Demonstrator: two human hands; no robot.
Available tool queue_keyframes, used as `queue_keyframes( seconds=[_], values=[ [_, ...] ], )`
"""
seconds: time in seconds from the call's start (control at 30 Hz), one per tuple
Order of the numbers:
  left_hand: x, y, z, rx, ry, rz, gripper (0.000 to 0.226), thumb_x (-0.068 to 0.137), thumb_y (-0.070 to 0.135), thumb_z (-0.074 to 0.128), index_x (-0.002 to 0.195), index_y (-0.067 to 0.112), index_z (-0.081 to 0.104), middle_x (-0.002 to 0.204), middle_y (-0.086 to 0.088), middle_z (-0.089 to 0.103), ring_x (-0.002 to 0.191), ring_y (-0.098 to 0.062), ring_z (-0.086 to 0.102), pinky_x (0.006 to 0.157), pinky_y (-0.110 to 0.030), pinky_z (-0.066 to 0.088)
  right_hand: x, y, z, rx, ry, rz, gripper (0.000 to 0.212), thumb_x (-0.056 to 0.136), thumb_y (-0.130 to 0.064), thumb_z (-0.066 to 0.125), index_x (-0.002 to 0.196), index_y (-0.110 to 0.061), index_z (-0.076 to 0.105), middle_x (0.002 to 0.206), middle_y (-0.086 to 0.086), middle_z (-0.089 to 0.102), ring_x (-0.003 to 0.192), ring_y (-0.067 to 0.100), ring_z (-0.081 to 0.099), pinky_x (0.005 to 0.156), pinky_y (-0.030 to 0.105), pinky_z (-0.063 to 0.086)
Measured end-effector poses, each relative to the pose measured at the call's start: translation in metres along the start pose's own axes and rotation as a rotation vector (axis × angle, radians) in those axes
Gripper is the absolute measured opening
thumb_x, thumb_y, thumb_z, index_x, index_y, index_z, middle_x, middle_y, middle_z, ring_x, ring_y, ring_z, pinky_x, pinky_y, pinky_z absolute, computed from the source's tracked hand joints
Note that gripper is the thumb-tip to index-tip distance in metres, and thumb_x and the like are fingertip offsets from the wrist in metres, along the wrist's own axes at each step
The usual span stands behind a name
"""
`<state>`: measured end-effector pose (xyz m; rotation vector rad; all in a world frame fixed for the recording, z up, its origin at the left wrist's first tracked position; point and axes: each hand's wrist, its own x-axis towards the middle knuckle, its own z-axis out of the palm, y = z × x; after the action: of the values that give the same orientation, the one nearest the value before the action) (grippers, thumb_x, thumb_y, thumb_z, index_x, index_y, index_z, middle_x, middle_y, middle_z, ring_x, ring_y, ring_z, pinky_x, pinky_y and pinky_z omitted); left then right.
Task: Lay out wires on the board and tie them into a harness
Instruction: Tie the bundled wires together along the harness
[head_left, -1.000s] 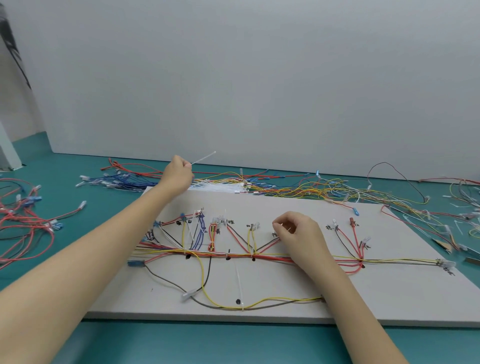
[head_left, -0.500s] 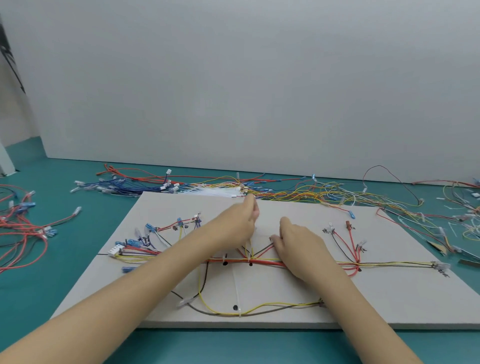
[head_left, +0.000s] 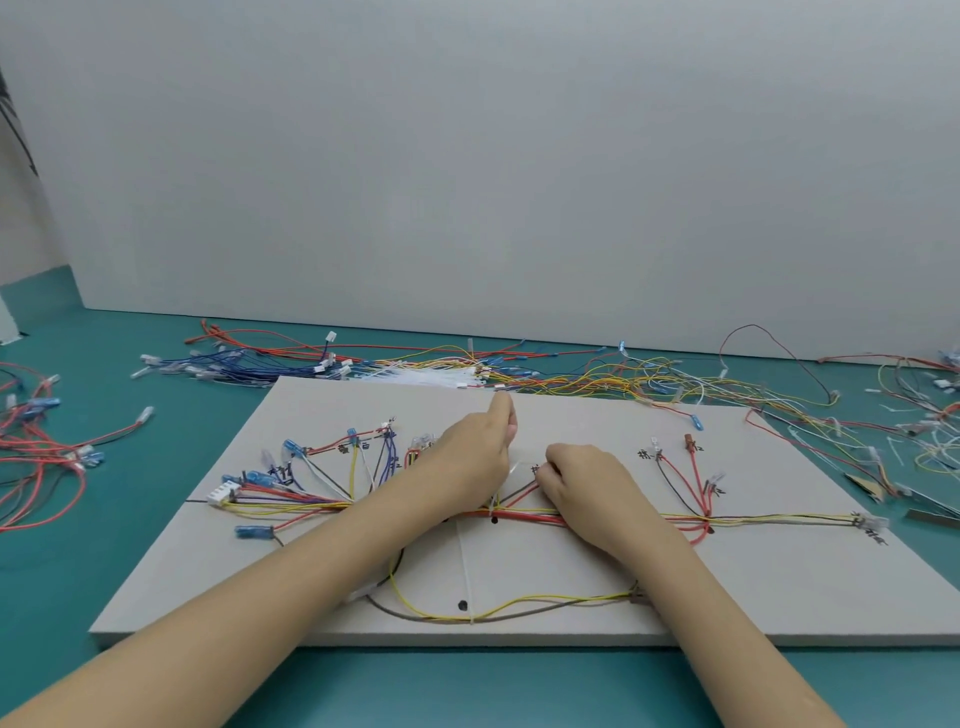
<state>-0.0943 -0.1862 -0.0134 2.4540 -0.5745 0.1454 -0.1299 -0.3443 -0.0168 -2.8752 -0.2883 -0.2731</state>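
Observation:
A pale grey board (head_left: 779, 587) lies on the teal table. On it a wire harness (head_left: 779, 518) of red, yellow and black wires runs left to right, with branches fanning up. My left hand (head_left: 475, 457) is above the harness middle with fingers curled and thumb up, pinching a thin clear cable tie (head_left: 522, 466). The tie reaches across to my right hand (head_left: 587, 483). That hand's curled fingertips pinch the branch wires just above the trunk. Both hands hide the trunk between them. A second cable tie (head_left: 466, 571) stands on the lower yellow and brown loop (head_left: 545, 605).
A heap of white cable ties (head_left: 431, 376) lies just past the board's far edge. Loose blue, red and yellow wires (head_left: 597, 376) stretch along the back. More red wires (head_left: 36, 467) lie at the left, with offcuts and wires (head_left: 924, 447) at the right.
My left hand came back from the tie heap at the far edge with a cable tie and now sits beside my right hand over the harness middle. My right hand has hardly moved.

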Motion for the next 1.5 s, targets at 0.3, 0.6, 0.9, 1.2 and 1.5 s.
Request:
queue_keyframes(
  seconds=[0.3, 0.6, 0.9, 1.2, 1.5],
  values=[
    [-0.017, -0.023, -0.023, -0.008, 0.044, 0.005, 0.009, 0.103, 0.020, 0.032, 0.095, 0.018, 0.035, 0.072, -0.002, 0.053, 0.065, -0.020, 0.049, 0.058, -0.037, 0.034, 0.002, -0.037, 0.006, 0.039, 0.000, -0.033, 0.037, 0.097, -0.024, 0.039, 0.062, -0.017, 0.028, 0.077, 0.016, 0.054, 0.071, 0.032, 0.039, 0.061, 0.035, 0.023],
    [-0.040, -0.056, -0.074, -0.093, 0.057, -0.171, 0.013, 0.101, 0.021, 0.038, 0.089, 0.021, 0.043, 0.076, 0.001, 0.071, 0.078, -0.024, 0.059, 0.071, -0.034, 0.045, 0.017, -0.085, 0.015, 0.090, -0.084, -0.092, 0.034, 0.098, -0.026, 0.040, 0.066, -0.015, 0.035, 0.091, 0.018, 0.061, 0.078, 0.031, 0.047, 0.063, 0.035, 0.028],
    [-0.044, -0.012, -0.093, -0.050, 0.386, 0.076, 0.012, 0.095, 0.017, 0.055, 0.083, 0.020, 0.056, 0.083, 0.007, 0.057, 0.090, -0.022, 0.049, 0.087, -0.045, 0.041, 0.012, -0.057, -0.021, 1.529, 0.097, 0.141, 0.026, 0.080, -0.019, 0.075, 0.104, -0.008, 0.070, 0.080, 0.006, 0.073, 0.070, 0.015, 0.067, 0.057, 0.021, 0.050],
    [-0.048, 0.003, -0.060, -0.127, 0.385, 0.089, 0.011, 0.091, 0.014, 0.060, 0.081, 0.017, 0.062, 0.079, 0.004, 0.060, 0.084, -0.019, 0.051, 0.081, -0.041, 0.045, 0.000, -0.042, -0.024, 1.846, 0.169, 0.208, 0.016, 0.084, -0.009, 0.065, 0.097, -0.002, 0.071, 0.086, 0.010, 0.074, 0.073, 0.014, 0.071, 0.064, 0.019, 0.056],
    [-0.054, -0.007, -0.046, -0.182, 0.278, 0.094, 0.003, 0.087, 0.027, 0.068, 0.084, 0.028, 0.067, 0.076, 0.015, 0.065, 0.083, -0.006, 0.058, 0.082, -0.035, 0.046, 0.006, -0.033, -0.024, 1.531, 0.250, 0.190, 0.011, 0.088, -0.010, 0.066, 0.091, -0.002, 0.074, 0.078, 0.008, 0.071, 0.070, 0.013, 0.066, 0.056, 0.023, 0.054]
  ],
)
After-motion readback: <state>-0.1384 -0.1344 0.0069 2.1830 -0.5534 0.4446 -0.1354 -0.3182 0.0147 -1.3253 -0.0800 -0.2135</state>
